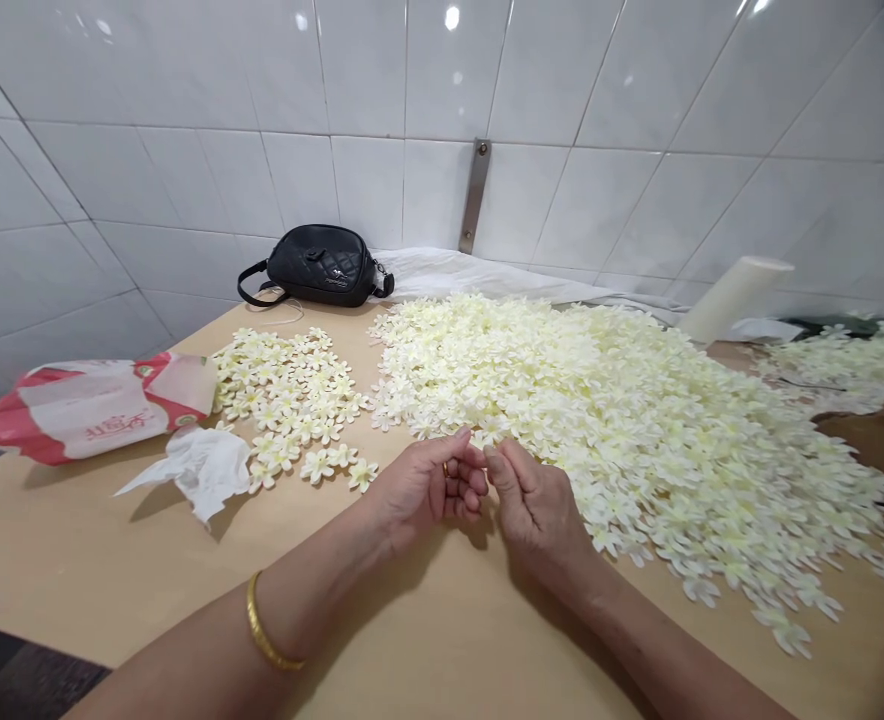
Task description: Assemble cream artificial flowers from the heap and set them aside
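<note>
My left hand (pixel 434 482) and my right hand (pixel 536 500) meet over the table at the near edge of a big pile of pale yellow-white artificial flowers (pixel 562 390). The left fingers are curled, with thumb and forefinger pinched together. Against them press the right thumb and forefinger, the other right fingers folded in. Whatever sits between the fingertips is too small or hidden to name; pale petals show just behind. To the left of my hands lies a smaller group of similar flowers (pixel 292 390), with a few single ones (pixel 362 474) close to my left wrist.
A red-and-white tissue pack (pixel 104 405) and a crumpled white tissue (pixel 206 468) lie on the left of the tan table (pixel 427 640). At the back are a black bag (pixel 322 265), white cloth (pixel 442 268) and a white roll (pixel 734 300) before the tiled wall.
</note>
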Action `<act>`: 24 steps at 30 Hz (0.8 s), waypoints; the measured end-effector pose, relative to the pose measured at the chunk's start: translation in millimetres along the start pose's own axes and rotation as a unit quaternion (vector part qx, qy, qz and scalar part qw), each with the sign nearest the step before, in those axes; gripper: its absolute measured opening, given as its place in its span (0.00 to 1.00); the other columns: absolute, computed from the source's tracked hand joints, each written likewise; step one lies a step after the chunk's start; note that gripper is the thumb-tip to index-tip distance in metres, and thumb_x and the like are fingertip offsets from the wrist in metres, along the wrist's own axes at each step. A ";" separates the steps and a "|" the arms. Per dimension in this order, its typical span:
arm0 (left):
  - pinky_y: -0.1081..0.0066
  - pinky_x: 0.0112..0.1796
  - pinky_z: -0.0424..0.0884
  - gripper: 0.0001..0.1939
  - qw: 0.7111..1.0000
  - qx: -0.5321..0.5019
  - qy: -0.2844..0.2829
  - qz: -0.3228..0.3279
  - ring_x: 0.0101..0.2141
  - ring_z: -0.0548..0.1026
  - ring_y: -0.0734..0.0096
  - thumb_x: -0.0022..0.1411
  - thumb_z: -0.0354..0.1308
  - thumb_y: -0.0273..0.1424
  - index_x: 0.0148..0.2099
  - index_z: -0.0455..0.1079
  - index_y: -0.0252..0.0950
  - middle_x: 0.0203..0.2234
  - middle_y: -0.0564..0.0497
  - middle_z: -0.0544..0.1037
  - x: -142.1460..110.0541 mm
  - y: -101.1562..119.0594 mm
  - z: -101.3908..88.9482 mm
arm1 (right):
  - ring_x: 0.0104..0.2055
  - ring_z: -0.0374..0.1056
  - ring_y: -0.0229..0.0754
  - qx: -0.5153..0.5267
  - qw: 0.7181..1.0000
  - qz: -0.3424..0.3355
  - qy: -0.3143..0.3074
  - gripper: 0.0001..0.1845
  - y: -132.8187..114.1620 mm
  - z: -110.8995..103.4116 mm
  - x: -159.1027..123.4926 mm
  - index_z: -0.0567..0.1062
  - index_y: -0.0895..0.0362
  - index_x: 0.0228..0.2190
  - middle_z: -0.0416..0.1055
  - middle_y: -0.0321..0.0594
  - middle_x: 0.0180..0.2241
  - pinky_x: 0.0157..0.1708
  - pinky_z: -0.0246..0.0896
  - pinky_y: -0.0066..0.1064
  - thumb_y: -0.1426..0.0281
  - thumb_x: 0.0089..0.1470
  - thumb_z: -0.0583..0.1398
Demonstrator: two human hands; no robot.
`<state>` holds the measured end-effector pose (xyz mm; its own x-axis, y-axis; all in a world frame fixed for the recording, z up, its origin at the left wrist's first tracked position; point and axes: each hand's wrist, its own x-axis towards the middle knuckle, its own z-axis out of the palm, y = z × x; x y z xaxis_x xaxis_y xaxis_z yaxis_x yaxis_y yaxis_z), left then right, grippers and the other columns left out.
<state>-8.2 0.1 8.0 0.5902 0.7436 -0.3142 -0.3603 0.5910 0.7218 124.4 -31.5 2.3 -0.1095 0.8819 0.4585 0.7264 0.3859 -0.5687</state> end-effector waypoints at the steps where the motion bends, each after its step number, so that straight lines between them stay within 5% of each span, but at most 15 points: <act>1: 0.77 0.22 0.62 0.15 1.000 -0.003 0.006 -0.001 0.18 0.64 0.79 0.52 0.54 0.40 0.27 0.67 0.31 0.18 0.52 0.67 -0.5 1.7 0.4 | 0.17 0.56 0.33 -0.002 1.000 0.004 0.010 0.14 -0.8 -0.3 0.3 0.58 0.55 0.21 0.60 0.32 0.16 0.18 0.49 0.25 0.67 0.57 0.44; 6: 0.77 0.22 0.62 0.14 1.000 -0.007 0.024 0.003 0.18 0.65 0.79 0.51 0.55 0.39 0.28 0.67 0.31 0.19 0.51 0.68 -2.2 9.0 0.3 | 0.21 0.58 0.36 0.010 0.999 -0.015 0.034 0.11 -1.5 -1.7 1.0 0.64 0.57 0.31 0.63 0.35 0.21 0.23 0.52 0.28 0.69 0.57 0.44; 12: 0.77 0.21 0.63 0.12 0.999 0.027 0.030 0.000 0.17 0.65 0.80 0.52 0.55 0.35 0.27 0.67 0.29 0.18 0.51 0.68 -0.6 3.8 -0.4 | 0.20 0.53 0.35 0.037 0.999 -0.009 0.007 0.17 2.5 -3.0 -0.2 0.59 0.56 0.20 0.56 0.33 0.17 0.22 0.50 0.28 0.66 0.57 0.43; 17: 0.76 0.25 0.67 0.09 0.999 -0.017 -0.038 0.005 0.21 0.68 0.77 0.53 0.54 0.32 0.28 0.67 0.29 0.19 0.50 0.69 -0.4 -2.9 4.2 | 0.33 0.60 0.38 0.163 0.986 -0.021 0.002 0.16 -5.0 -3.1 2.0 0.63 0.56 0.24 0.62 0.39 0.29 0.33 0.57 0.30 0.65 0.58 0.44; 24: 0.75 0.27 0.69 0.06 0.992 -0.112 -0.043 0.028 0.22 0.69 0.78 0.54 0.53 0.29 0.33 0.67 0.30 0.22 0.51 0.69 0.0 -0.6 5.1 | 0.39 0.63 0.38 0.323 0.943 0.054 -0.056 0.14 -8.9 0.1 5.2 0.66 0.54 0.35 0.64 0.40 0.40 0.38 0.61 0.29 0.62 0.58 0.44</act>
<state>-4.3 -1.9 10.7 0.6203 0.7539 -0.2164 -0.5409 0.6110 0.5780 117.2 -30.3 9.6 -0.1564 0.9344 0.3200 0.1758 0.3451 -0.9219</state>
